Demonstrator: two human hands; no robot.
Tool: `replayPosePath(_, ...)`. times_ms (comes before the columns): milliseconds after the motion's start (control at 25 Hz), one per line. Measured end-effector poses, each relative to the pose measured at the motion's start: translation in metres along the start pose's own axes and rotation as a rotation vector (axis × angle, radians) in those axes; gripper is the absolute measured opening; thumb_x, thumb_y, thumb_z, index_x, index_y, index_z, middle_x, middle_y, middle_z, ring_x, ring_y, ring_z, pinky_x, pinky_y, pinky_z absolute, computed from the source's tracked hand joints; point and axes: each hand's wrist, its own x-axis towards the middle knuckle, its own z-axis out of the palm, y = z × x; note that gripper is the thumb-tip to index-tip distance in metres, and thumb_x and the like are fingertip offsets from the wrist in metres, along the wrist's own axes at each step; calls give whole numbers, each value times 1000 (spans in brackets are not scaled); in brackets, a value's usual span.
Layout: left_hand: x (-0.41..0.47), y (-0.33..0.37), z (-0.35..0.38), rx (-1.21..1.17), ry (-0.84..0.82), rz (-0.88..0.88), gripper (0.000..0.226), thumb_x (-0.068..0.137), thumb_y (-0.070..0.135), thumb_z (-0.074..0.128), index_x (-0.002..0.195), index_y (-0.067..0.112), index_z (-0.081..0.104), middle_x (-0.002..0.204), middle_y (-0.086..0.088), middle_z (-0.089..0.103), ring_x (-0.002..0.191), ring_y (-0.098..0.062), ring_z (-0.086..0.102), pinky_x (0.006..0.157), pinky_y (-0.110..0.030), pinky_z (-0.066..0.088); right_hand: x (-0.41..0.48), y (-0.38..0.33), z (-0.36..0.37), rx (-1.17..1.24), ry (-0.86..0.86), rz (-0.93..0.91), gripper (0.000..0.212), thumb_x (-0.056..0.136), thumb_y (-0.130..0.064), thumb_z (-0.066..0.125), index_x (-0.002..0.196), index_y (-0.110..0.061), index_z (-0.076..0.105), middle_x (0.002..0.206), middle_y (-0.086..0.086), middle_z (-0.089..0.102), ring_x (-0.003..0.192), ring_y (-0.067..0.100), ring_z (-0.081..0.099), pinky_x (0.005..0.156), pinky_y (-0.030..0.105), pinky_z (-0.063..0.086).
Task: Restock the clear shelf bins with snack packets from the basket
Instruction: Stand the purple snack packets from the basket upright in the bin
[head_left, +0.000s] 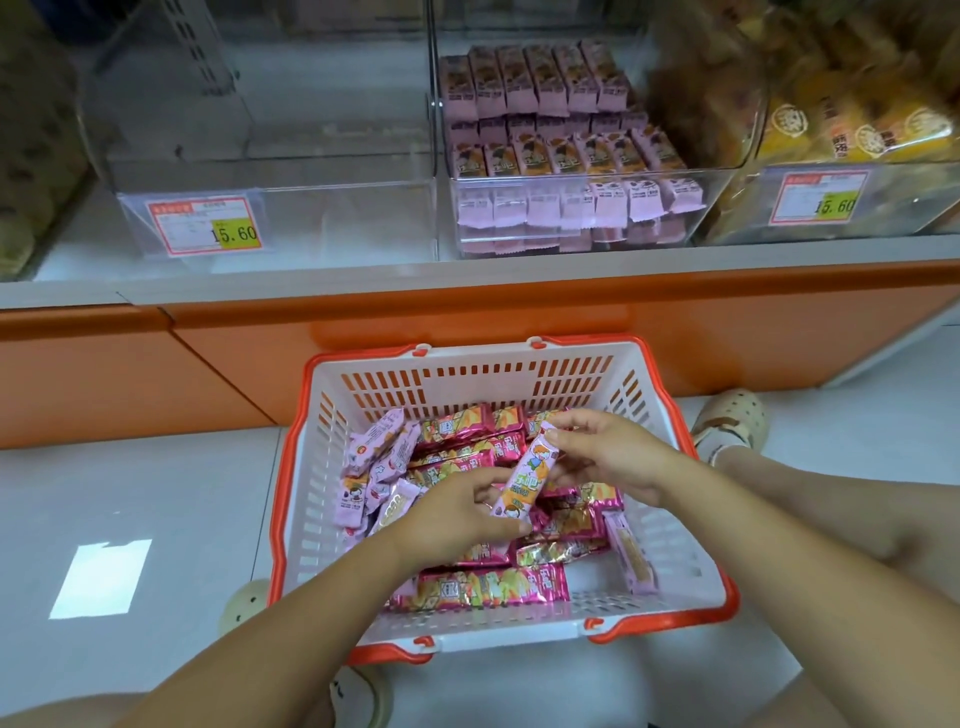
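Observation:
A white basket (670, 556) with an orange rim stands on the floor, holding several pink and magenta snack packets (488, 590). Over it, my left hand (457, 514) and my right hand (608, 452) both pinch one light pink packet (527, 475), the left at its lower end, the right at its upper end. On the shelf above, the left clear bin (280, 218) holds no packets. The middle clear bin (571, 208) holds rows of matching pink packets (550, 156).
A third clear bin (852, 197) with yellow packets sits at the right. Price tags reading 15.60 are fixed to the left and right bins. An orange shelf front (467, 306) runs between bins and basket. My feet in pale clogs (732, 421) flank the basket.

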Motion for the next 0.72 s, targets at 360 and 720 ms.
replayPosePath(360, 0, 35, 4, -1, 258, 146, 74, 76, 29, 81, 137, 36, 41, 69, 10, 55, 61, -1, 55, 63, -21, 50, -28, -12, 36, -2, 171, -129, 37, 82, -16, 75, 104, -32, 49, 101, 5, 68, 87, 18, 70, 78, 32, 58)
replayPosePath(720, -14, 153, -95, 619, 822, 640, 39, 87, 38, 62, 125, 30, 56, 97, 17, 58, 83, -1, 55, 70, -21, 49, -44, -72, 0, 112, 276, -411, 51, 85, -13, 71, 132, -23, 54, 111, 5, 69, 94, 12, 70, 71, 22, 53)
